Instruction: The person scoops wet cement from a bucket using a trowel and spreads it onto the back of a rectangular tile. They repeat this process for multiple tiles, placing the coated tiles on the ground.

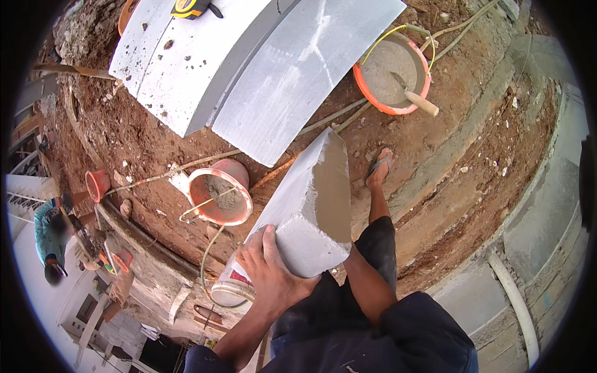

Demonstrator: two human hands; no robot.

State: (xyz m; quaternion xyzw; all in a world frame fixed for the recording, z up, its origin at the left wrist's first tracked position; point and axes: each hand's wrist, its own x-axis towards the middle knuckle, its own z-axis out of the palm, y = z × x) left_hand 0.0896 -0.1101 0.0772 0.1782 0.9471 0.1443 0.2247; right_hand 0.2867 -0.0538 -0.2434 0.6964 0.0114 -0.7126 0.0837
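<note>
My left hand (270,267) grips the near left corner of a long grey concrete block (289,221), fingers curled over it and thumb along its end. The block stands at an angle below the middle of the view, with a brownish patch of wet-looking mortar on its right face (331,189). My right forearm (367,283) reaches up to the block's right side; the hand and fingers are hidden behind it. A white bucket (227,291) shows under the block's left end. An orange bucket of grey mortar (217,199) sits just left of the block.
Large pale slabs (273,93) with a yellow tape measure (185,9) lie ahead. A mortar bucket (392,74) holds a trowel (420,102). Hoses cross the dirt. My sandalled foot (380,163) is right of the block. A co-worker (53,236) works at the left. A white pipe (516,298) lies right.
</note>
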